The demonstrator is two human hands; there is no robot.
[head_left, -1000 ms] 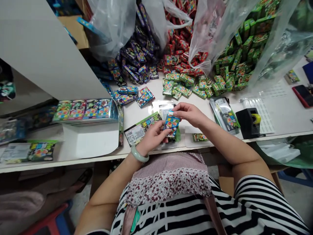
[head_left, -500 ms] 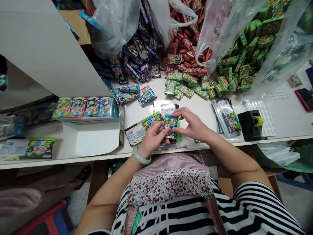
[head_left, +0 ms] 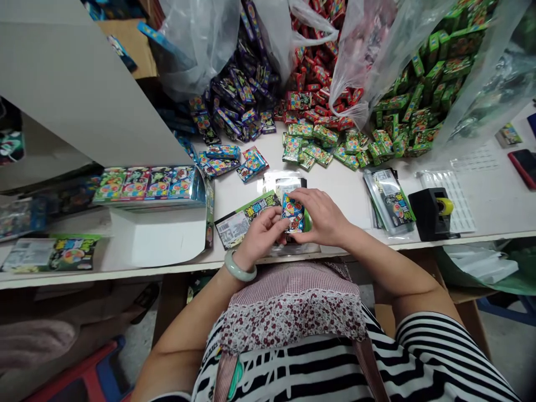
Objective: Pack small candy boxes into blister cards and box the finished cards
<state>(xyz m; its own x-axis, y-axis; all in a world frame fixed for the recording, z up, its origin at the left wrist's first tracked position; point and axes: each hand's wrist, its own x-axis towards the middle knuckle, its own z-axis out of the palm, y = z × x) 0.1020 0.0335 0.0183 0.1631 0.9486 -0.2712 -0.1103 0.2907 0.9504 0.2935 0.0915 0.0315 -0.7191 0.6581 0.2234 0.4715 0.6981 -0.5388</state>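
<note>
Between my two hands is a small blue candy box [head_left: 293, 211] with a colourful printed front. My left hand [head_left: 263, 234] pinches its left side between thumb and fingers. My right hand [head_left: 320, 215] curves around the other side, with its fingers at the top edge and its thumb near the bottom. Beneath the hands lies a clear plastic pouch [head_left: 287, 177] with a printed card, mostly covered. A black-and-green printed pouch [head_left: 234, 229] with a white label rests just left, partly behind my left hand.
Purple [head_left: 234, 120], red [head_left: 320, 103] and green candy boxes [head_left: 387, 142] spill from plastic bags at the back. An open carton [head_left: 167, 234] with a row of boxes stands left. To the right are stacked pouches [head_left: 389, 198] and a black tape dispenser [head_left: 427, 215].
My right hand has moved down and closed in around the right side of the blue candy box. The box now stands more upright in view; my left hand keeps its hold.
</note>
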